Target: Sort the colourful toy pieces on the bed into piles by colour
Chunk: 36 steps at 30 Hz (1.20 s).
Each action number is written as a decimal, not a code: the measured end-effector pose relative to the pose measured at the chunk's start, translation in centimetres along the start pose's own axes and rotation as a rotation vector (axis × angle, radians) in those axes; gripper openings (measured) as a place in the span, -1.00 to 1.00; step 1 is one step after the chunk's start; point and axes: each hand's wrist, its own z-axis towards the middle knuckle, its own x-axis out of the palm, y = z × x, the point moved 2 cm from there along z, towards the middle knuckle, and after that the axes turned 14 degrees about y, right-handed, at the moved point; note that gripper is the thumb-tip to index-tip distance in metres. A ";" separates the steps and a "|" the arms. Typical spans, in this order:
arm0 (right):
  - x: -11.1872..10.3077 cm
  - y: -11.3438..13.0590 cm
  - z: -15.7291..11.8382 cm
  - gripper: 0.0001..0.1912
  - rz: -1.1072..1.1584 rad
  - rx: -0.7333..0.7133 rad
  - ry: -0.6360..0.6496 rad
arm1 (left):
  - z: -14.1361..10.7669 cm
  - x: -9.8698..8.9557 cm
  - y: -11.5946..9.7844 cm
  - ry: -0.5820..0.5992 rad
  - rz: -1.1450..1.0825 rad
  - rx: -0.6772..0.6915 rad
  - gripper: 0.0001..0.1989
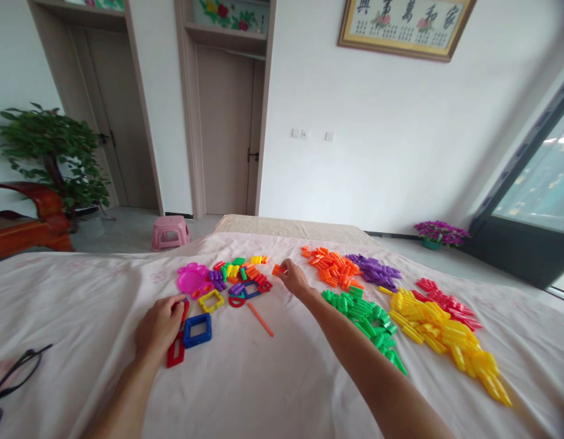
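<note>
Between the thumb and fingers of my right hand [294,279] is a small orange plastic building block [277,269], just left of the orange block pile [331,267]. My left hand [158,326] rests on the cloth at the left, its fingers curled in. A red piece [185,312] shows at those fingertips; what they grip is partly hidden. Close by lie a red frame [175,350], a blue square frame [198,331] and a yellow square frame [211,300]. Farther back are a pink paw-shaped tray [192,278] and a small mixed-colour cluster of blocks [236,272].
Green blocks [361,311], purple blocks [375,269], yellow blocks [439,323] and red blocks [449,302] lie in heaps at the right. An orange stick [260,319] lies mid-cloth. Black-framed glasses [23,372] sit at the left edge. A pink stool [171,231] stands beyond.
</note>
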 end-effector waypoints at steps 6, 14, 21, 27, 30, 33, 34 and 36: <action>-5.8 -5.5 -1.7 -0.57 0.000 0.209 -0.170 | 0.4 0.4 0.5 0.010 -0.001 -0.020 -0.57; -10.2 -9.1 -4.0 -0.46 -0.010 0.370 -0.324 | 0.3 0.3 0.4 0.022 -0.007 -0.036 -0.55; -4.6 -3.1 -1.5 -0.54 0.019 0.103 -0.144 | 0.1 0.3 -0.3 0.023 -0.028 0.059 -0.55; 0.0 4.6 0.1 -0.58 0.027 -0.122 0.072 | 0.3 0.7 -0.4 0.034 -0.060 0.104 -0.59; 1.4 7.6 0.6 -0.49 -0.038 -0.201 0.159 | 0.2 0.6 -0.6 0.022 -0.058 0.104 -0.59; 2.6 9.0 1.1 -0.45 -0.108 -0.144 0.207 | 0.0 0.4 -0.7 0.017 -0.051 0.101 -0.59; 2.9 9.1 1.1 -0.46 -0.119 -0.121 0.207 | 0.0 0.4 -0.8 0.020 -0.049 0.101 -0.59; 3.4 9.2 1.0 -0.49 -0.126 -0.099 0.175 | -0.1 0.3 -0.9 0.028 -0.050 0.103 -0.60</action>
